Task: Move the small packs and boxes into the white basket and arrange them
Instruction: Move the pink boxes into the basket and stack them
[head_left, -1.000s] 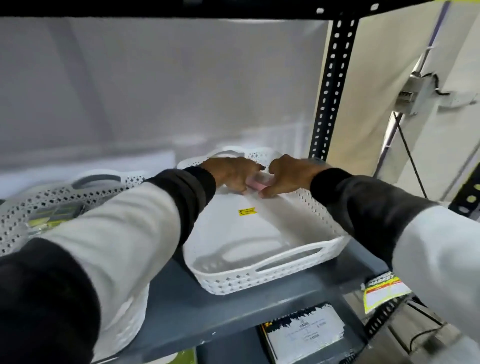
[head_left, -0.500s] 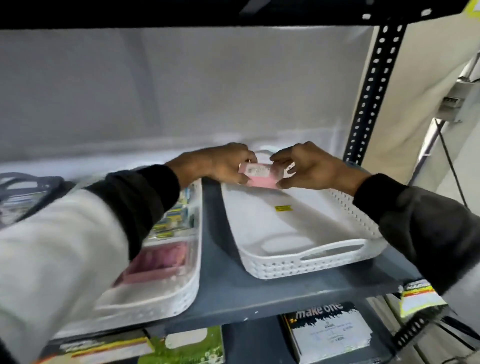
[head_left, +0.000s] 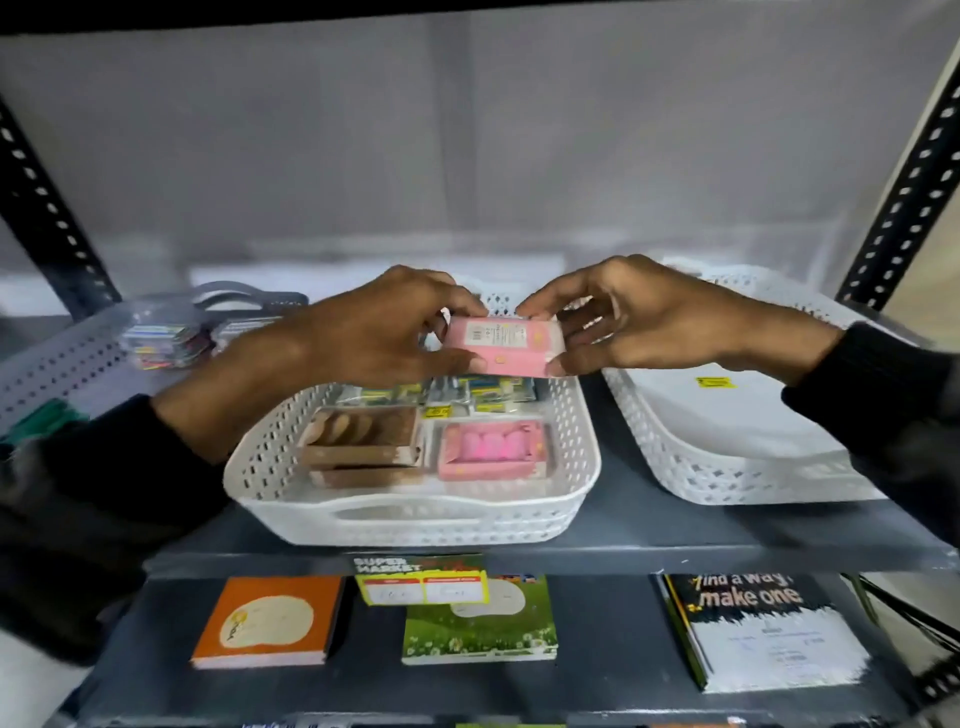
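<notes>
Hands meet in mid-air over the shelf: the left hand (head_left: 374, 332) and the right hand (head_left: 639, 317) share one small pink box (head_left: 504, 345), each pinching an end between thumb below and fingertips above. The box hangs level, above the far end of the middle white basket (head_left: 415, 512), touching nothing but fingers. A white printed label sits on its top face, the print too small to read, with small yellow marks on the pink.

Down in that middle basket, a brown box (head_left: 363, 441) lies on the left with round brown pieces showing, and a pink open box (head_left: 491, 449) sits just beside it on the right with pink pieces inside. Behind them, a row of small packs (head_left: 467, 392) in clear wrappers with yellow and green print, wording unreadable.

On the right, a second white basket (head_left: 737, 467) shows only a yellow sticker (head_left: 716, 383) on its floor, text illegible. On the far left, a grey basket (head_left: 57, 358) with colourful packs, blurred.

On the shelf edge (head_left: 623, 561), a tag (head_left: 421, 579) reads "SUPER MARKET". Below, an orange notebook (head_left: 265, 621), a green notebook (head_left: 478, 621), and a black one (head_left: 758, 629) reading "find a way, make one".
</notes>
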